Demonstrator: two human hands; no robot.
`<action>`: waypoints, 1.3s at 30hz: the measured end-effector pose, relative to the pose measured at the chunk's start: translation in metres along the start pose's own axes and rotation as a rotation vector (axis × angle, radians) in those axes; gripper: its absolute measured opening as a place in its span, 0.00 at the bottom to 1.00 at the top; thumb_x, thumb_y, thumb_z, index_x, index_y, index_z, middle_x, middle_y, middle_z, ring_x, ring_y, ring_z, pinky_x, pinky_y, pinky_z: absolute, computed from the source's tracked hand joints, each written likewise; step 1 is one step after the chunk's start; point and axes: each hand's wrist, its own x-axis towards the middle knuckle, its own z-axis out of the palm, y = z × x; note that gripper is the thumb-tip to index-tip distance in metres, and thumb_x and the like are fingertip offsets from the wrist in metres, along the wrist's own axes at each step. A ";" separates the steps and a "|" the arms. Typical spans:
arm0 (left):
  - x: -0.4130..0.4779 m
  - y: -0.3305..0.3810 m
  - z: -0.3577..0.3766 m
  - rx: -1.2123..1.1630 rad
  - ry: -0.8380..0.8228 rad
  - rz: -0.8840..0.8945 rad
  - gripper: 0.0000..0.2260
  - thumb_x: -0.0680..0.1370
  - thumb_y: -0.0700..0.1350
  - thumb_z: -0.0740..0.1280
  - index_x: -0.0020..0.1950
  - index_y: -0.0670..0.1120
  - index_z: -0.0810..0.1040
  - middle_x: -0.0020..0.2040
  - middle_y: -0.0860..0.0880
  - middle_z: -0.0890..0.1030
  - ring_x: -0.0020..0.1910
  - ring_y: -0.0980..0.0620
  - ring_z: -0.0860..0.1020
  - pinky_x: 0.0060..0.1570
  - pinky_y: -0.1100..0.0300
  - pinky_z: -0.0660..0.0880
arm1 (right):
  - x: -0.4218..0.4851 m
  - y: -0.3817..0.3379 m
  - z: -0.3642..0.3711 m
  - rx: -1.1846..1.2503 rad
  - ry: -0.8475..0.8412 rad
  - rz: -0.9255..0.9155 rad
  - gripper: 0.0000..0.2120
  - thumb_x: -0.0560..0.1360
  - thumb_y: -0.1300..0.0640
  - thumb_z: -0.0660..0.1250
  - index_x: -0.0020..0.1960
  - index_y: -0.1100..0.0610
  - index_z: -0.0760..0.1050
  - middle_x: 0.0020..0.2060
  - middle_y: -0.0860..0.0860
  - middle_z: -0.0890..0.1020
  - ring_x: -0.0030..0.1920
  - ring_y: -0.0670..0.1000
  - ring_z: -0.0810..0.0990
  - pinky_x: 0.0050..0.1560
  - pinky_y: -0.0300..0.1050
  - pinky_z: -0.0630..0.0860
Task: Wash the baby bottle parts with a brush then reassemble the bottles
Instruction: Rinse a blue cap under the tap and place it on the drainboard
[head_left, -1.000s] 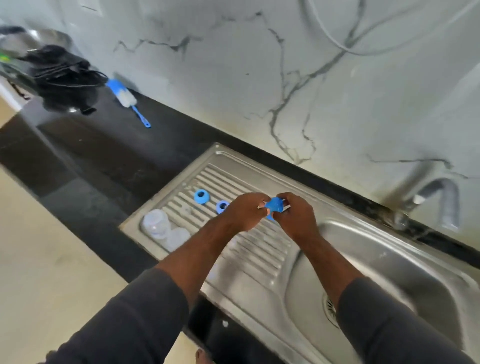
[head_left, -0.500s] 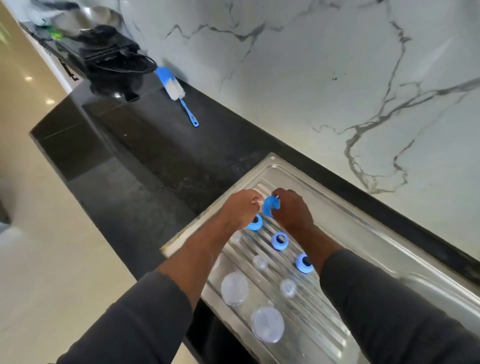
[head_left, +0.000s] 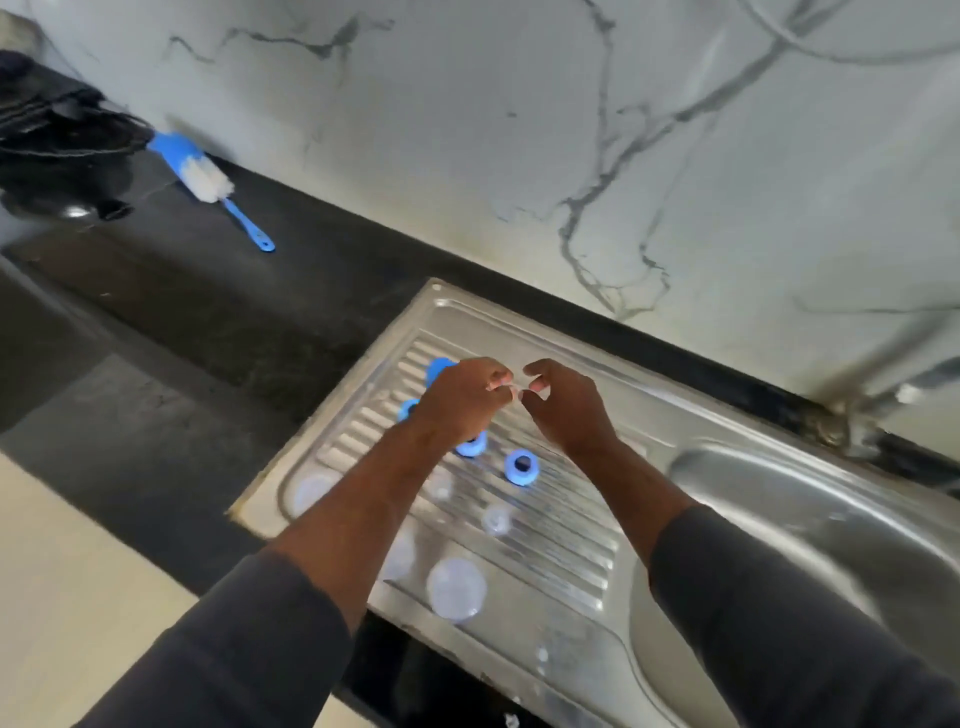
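Both hands raised over the ribbed drainboard (head_left: 561, 545) of a stainless sink: left hand (head_left: 462, 400) and right hand (head_left: 566, 410) facing each other, fingers curled in, fingertips almost meeting. Something small and pale glimpsed between the tips, too blurred to name; cannot tell whether pinching it or clenched on nothing. Dark sleeves on both forearms. Baby bottle parts spread on the drainboard beneath and around the hands: a blue screw ring (head_left: 521, 467) lying in plain sight between the forearms, a second blue ring (head_left: 471, 446) just beside it and half hidden under the left wrist, a third blue ring (head_left: 407, 409) peeking out left of the left hand, another blue piece (head_left: 438, 366) behind that hand. Nearer the front edge, clear parts: a large round clear piece (head_left: 456, 590), a small clear teat-like piece (head_left: 497, 519), one more clear round piece (head_left: 311, 491) near the left corner. Bottle brush (head_left: 208, 179) well apart from all this, lying on the black tabletop (head_left: 208, 322) close to the marble wall (head_left: 467, 130), blue handle pointing toward the sink. Black bundled item (head_left: 52, 130) just beyond the brush head. Sink basin (head_left: 779, 545) to the right, blurred tap (head_left: 893, 384) above it.
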 end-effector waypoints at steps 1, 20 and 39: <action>-0.002 0.011 0.010 -0.022 -0.036 0.032 0.12 0.78 0.47 0.70 0.59 0.44 0.82 0.55 0.46 0.83 0.56 0.45 0.81 0.56 0.56 0.75 | -0.013 0.010 -0.011 0.016 0.030 0.024 0.13 0.75 0.57 0.70 0.60 0.53 0.79 0.50 0.50 0.85 0.52 0.51 0.81 0.52 0.38 0.69; -0.145 0.171 0.336 0.088 -0.666 0.198 0.12 0.74 0.46 0.68 0.55 0.44 0.83 0.52 0.47 0.85 0.52 0.46 0.83 0.57 0.46 0.79 | -0.320 0.281 -0.155 0.039 0.076 0.683 0.11 0.73 0.62 0.66 0.50 0.53 0.83 0.49 0.54 0.86 0.52 0.56 0.84 0.54 0.46 0.79; -0.128 0.113 0.353 0.082 -0.405 -0.028 0.08 0.77 0.45 0.71 0.56 0.49 0.84 0.52 0.50 0.85 0.53 0.47 0.82 0.55 0.49 0.80 | -0.263 0.389 -0.127 -0.613 -0.542 0.330 0.13 0.75 0.61 0.67 0.59 0.53 0.78 0.60 0.54 0.76 0.65 0.58 0.72 0.54 0.52 0.73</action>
